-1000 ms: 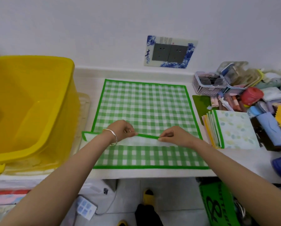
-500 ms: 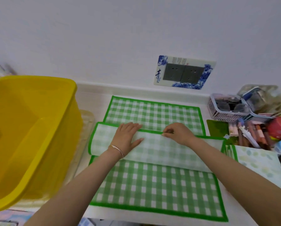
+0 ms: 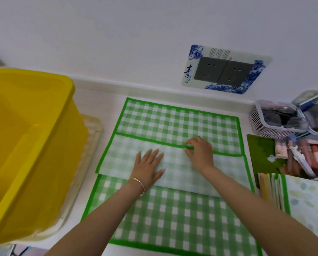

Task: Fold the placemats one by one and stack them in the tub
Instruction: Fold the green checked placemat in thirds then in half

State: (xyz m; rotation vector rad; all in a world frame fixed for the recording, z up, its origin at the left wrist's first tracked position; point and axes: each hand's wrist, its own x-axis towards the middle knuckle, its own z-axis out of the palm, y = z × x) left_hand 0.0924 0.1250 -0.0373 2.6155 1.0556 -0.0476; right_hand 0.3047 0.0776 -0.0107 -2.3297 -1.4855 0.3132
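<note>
While standing at far left on the desk [image 3: 106, 100], yellow tub [image 3: 25, 145]; just right of it, green checked placemat [image 3: 173, 218], 1 flap [image 3: 121, 157] folded over pale side up. Left hand [image 3: 148, 169] flat, fingers spread, pressing flap. Right hand [image 3: 200, 152] pinching flap's green edge.

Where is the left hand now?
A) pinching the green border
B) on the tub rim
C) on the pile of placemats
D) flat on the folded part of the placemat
D: the left hand lies with straight fingers on the pale folded flap of the placemat; the right hand pinches its border.
</note>
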